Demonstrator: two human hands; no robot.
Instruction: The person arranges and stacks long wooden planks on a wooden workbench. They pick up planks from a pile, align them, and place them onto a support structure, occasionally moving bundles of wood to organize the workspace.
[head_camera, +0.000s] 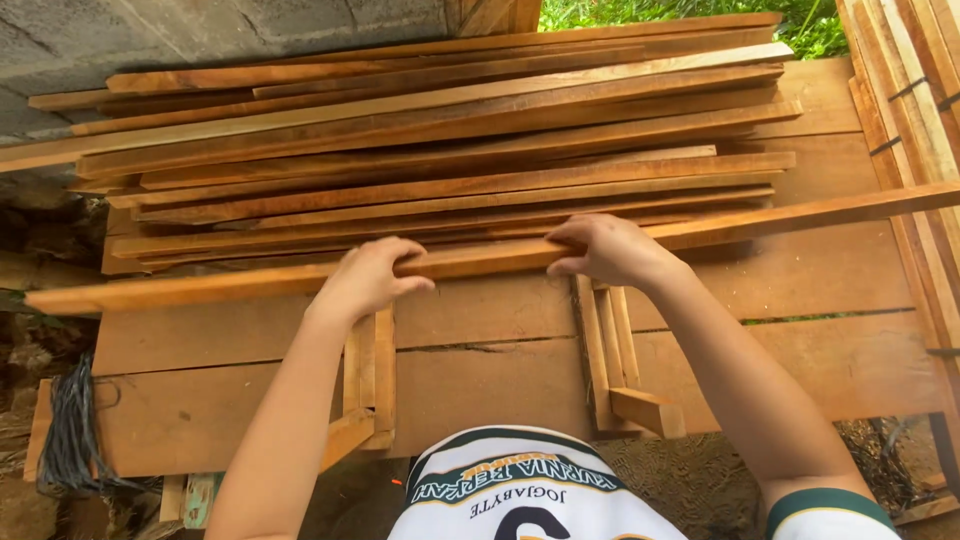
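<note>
One long wooden slat (480, 258) is being gripped crosswise near its middle on the worktop (800, 280), left hand (365, 280) and right hand (605, 248) clamped on it apart, long axis running left-right, in front of the stacked slats (450, 150).

A single head-worn camera looks steeply down and forward from above the person's chest, close over the near edge of the wooden counter (820, 370). It faces across the counter toward its far edge, where a grey block wall (200, 30) and greenery (700, 12) close the view.
</note>
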